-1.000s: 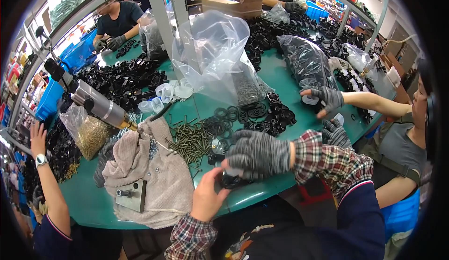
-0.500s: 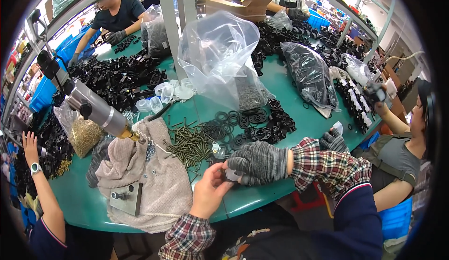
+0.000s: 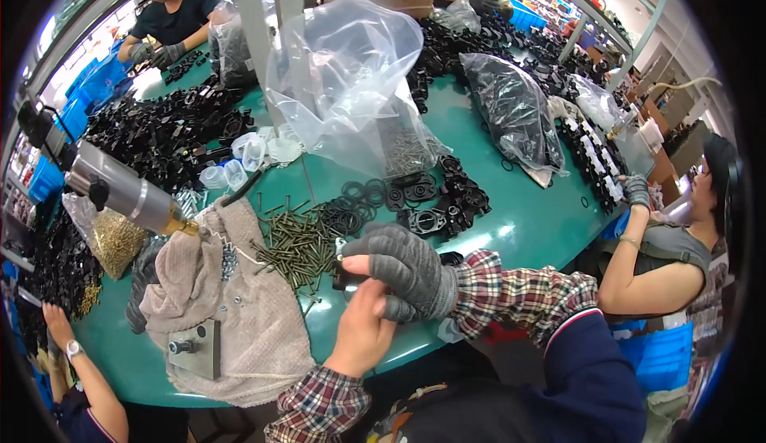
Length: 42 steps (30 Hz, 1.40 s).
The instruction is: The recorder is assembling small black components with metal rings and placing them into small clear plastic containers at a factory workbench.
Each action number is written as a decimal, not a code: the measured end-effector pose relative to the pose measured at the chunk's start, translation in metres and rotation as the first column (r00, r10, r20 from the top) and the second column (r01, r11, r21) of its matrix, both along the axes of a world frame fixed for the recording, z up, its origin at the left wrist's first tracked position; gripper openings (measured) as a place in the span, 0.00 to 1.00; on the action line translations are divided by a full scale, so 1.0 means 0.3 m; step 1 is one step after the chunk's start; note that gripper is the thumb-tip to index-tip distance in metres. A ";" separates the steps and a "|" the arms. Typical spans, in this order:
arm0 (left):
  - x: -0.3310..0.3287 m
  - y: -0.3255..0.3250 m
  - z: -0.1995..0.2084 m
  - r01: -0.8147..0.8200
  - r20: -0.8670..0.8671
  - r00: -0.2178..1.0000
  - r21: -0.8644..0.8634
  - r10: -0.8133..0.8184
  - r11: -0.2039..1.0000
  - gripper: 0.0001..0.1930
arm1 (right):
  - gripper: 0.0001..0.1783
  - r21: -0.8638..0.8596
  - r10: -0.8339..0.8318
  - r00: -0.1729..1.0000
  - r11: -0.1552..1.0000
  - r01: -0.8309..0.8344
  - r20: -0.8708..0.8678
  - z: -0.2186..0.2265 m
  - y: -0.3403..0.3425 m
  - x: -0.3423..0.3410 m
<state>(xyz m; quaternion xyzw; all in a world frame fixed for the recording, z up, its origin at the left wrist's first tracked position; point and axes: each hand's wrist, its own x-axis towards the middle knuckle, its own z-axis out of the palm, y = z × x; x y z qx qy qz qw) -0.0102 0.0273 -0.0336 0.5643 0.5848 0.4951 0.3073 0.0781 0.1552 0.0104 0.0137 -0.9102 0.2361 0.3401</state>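
Observation:
Over the near edge of the green table, my two hands meet. My bare left hand (image 3: 361,330) is closed, its fingertips tucked against the right glove; what they pinch is hidden. My right hand (image 3: 408,271), in a grey knitted glove with the thumb tip bare, is curled round a small dark part (image 3: 345,279). A small whitish piece (image 3: 341,248) shows beside its fingers. Just beyond the hands lie a heap of brass-coloured screws (image 3: 294,244), black rubber rings (image 3: 355,204) and black oval flanges (image 3: 423,220).
A metal cylindrical tool (image 3: 128,192) with a brass tip hangs at left over a beige cloth (image 3: 263,331) bearing a metal block fixture (image 3: 195,349). A clear bag of screws (image 3: 407,152) stands mid-table. Co-workers sit left, right and across; black parts (image 3: 167,124) are piled behind.
My right hand has turned and folded further over the left. The pale piece between them is now covered, and a dark part shows. The whole view has shifted slightly.

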 end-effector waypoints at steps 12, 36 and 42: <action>0.121 0.095 0.069 -0.054 -0.508 0.841 0.259 0.184 0.964 0.30 | 0.19 0.173 0.128 0.992 0.977 -0.127 0.005 0.012 0.022 0.422; 0.149 -0.176 0.143 -0.304 -0.376 0.833 0.301 0.405 0.904 0.29 | 0.20 -0.973 0.460 0.886 -0.166 0.158 0.066 0.120 -0.123 0.381; 0.114 -0.220 0.140 -0.117 -0.218 0.956 0.322 0.194 0.939 0.29 | 0.21 -0.968 0.499 0.830 0.149 0.200 0.248 0.121 -0.176 0.283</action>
